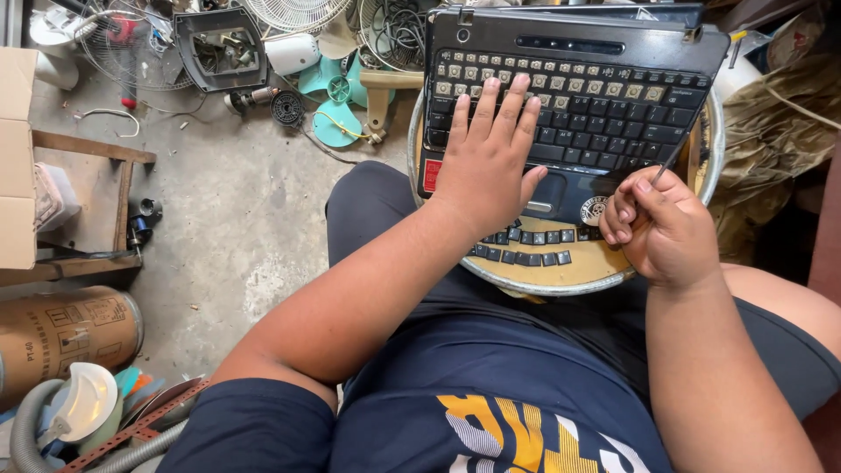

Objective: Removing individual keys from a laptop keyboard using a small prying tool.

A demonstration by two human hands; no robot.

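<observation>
Left hand [486, 171] lay flat, grip wide, on laptop [604, 105]; right hand [661, 229], at 4 o'clock, pinched thin tool [671, 161]; loose keys [526, 247] at 6.

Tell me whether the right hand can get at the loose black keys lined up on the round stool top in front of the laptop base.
Probably yes. The right hand sits just right of the loose keys, holding a thin tool. Nothing lies between them; the left hand rests higher up on the laptop base.

black laptop [604, 105] — beige stool [578, 267], teal fan blades [337, 96]
</observation>
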